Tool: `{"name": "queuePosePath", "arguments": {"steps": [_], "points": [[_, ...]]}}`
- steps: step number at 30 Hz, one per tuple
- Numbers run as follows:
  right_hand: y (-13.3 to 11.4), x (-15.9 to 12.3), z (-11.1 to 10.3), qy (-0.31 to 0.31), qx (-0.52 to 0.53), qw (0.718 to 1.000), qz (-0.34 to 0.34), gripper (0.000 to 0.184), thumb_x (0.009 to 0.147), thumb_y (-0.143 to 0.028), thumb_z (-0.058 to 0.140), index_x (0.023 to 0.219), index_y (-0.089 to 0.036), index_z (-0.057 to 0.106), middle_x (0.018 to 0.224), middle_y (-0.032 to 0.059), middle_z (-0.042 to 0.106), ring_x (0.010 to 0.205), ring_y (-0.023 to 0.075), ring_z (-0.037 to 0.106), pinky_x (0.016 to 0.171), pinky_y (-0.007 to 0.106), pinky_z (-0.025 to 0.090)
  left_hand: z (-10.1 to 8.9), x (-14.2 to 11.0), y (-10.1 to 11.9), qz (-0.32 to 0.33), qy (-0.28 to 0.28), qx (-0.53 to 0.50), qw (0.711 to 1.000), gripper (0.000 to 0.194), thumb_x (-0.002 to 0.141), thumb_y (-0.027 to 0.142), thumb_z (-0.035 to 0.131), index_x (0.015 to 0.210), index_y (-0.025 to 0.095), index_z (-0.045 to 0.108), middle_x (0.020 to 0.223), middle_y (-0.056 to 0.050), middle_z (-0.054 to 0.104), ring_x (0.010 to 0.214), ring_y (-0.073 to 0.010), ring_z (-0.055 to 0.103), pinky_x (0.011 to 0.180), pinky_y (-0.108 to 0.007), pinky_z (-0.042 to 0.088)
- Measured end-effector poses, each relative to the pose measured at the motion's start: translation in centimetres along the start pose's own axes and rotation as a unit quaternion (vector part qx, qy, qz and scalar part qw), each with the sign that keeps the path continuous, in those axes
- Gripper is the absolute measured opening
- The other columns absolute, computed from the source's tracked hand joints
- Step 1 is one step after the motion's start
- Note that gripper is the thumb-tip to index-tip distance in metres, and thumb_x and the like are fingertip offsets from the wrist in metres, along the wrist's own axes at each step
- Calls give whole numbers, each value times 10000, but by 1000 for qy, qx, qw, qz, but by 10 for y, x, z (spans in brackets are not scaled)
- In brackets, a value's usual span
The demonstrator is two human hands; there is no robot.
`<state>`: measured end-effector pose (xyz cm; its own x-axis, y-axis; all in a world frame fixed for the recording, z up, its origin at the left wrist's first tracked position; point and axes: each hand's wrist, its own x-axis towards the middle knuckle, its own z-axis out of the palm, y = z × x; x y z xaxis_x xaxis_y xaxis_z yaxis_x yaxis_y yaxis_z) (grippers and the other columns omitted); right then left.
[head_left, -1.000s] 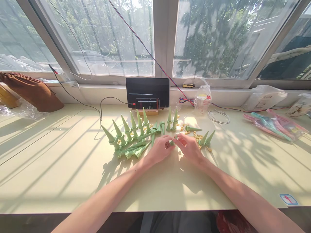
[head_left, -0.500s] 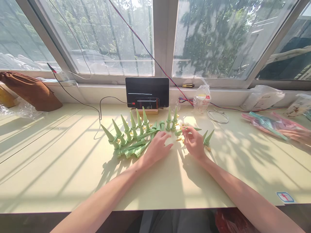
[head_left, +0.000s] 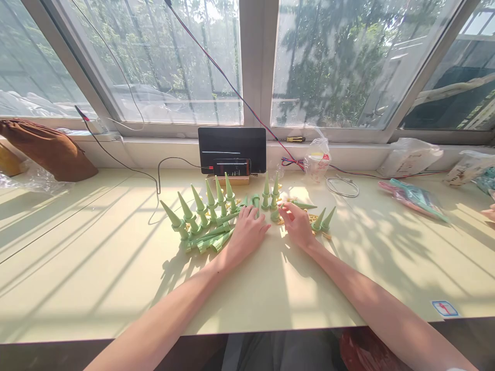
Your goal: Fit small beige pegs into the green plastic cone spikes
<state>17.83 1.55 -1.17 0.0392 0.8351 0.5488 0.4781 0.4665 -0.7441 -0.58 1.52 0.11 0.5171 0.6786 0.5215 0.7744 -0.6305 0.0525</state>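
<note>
My left hand rests palm down with fingers spread over the edge of a pile of loose green tube-like pieces. My right hand has its thumb and fingertips pinched at a short green plastic piece, partly hidden by the fingers. Behind the hands stand two upright green cone-tipped pieces. On the left, several more green cone-tipped pieces stand in a slanting row. Two green cones are right of my right hand, beside small yellow pieces. Another green cone lies behind that hand.
A black tablet and a phone lean in a wooden stand at the back. To the right are a plastic-wrapped cup, a coiled white cable and pink and teal packets. Another person's hand shows at the right edge.
My right hand has shifted left with the short green piece, closer to my left hand. My left hand's fingers have moved slightly forward. The other person's hand has drawn away from the packets.
</note>
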Motion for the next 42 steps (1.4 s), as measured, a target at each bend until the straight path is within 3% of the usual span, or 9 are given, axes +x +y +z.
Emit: {"name": "queuePosePath", "arguments": {"steps": [14,20,26,31,35,37,42], "points": [[9,5,7,-67,-3,998,22,291,922,-361,500,1045,-150,658,905,72,676,554,117,527,550,260,460,5,-2,0,-10,9,-60,998,198,932,304,540,859,184,678,1056,-146,635,1178,-328,504,1005,-527,443],[5,2,7,-36,9,999,29,265,902,-344,522,1064,-155,611,816,36,641,514,112,500,531,259,437,6,-2,1,-6,8,-60,998,188,930,228,511,920,164,687,1093,-156,622,1172,-317,505,960,-515,482],[-2,0,6,11,-2,1000,-6,167,921,-316,484,837,-193,560,683,-7,559,513,115,458,540,255,385,5,-4,6,-9,28,-55,998,206,925,158,470,960,171,673,1123,-148,610,1178,-299,512,964,-482,491],[-3,-2,8,-9,-23,998,-58,240,923,-294,461,701,-209,491,575,-29,451,532,127,411,558,260,338,-2,0,1,-52,17,-29,998,205,914,173,484,1041,183,645,1172,-152,593,1183,-306,514,941,-464,494],[-1,-2,10,-35,-11,997,-65,303,919,-302,464,635,-217,399,541,-45,380,505,116,356,540,257,305,-11,33,-15,-126,-53,-8,991,265,879,224,530,1124,156,603,1211,-164,578,1202,-319,511,958,-440,463],[-1,-1,10,-44,-9,997,-67,326,918,-305,465,621,-219,362,541,-48,358,504,113,334,535,256,290,-14,56,-24,-171,-139,3,975,238,896,253,502,1091,158,598,1216,-159,580,1215,-299,509,972,-389,441],[-2,-2,9,-62,-7,996,-58,346,918,-315,471,608,-219,352,524,-51,349,493,110,316,521,252,274,-6,96,-44,-206,-219,6,954,172,775,257,628,918,162,613,1057,-152,656,1051,-312,613,801,-331,480]]}}
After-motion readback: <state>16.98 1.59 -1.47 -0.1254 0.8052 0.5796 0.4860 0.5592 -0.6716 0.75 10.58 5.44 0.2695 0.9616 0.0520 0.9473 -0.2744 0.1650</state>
